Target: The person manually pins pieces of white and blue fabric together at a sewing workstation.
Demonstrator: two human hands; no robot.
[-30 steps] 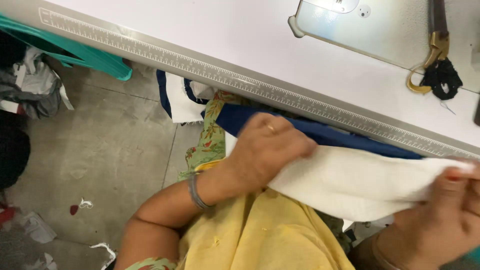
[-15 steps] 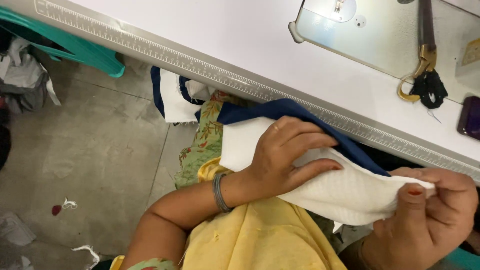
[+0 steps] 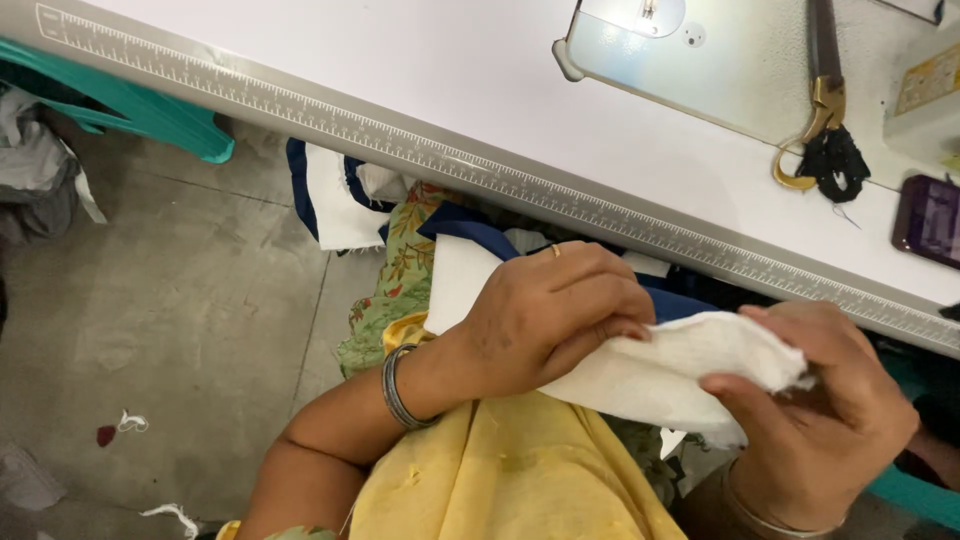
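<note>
Below the table edge, both hands work one piece of white cloth [image 3: 660,370] held over the lap. Left hand [image 3: 545,320] lies on top of it, fingers curled and closed down on the cloth, thumb side pressing near the middle. Right hand [image 3: 825,415] grips the far end, thumb on top, fingers tucked under, pinching the tip.

Long axis of the cloth runs roughly left to right across the view, sloping slightly down toward the right hand. Its wider end shows behind the left wrist, up near the table; the narrow end points right, into the right hand's pinch. Both hands touch it; the left covers more of it.

Bangle [image 3: 395,385] on the left wrist, a ring on one left finger. Yellow garment [image 3: 500,480] below the cloth, dark blue fabric [image 3: 480,235] just behind it, touching.

Further out: white table [image 3: 400,80] with a ruler strip [image 3: 300,110] along its edge, scissors [image 3: 820,120] and a dark phone [image 3: 925,220] on top at right. Grey floor [image 3: 150,300] at left, with scraps.
</note>
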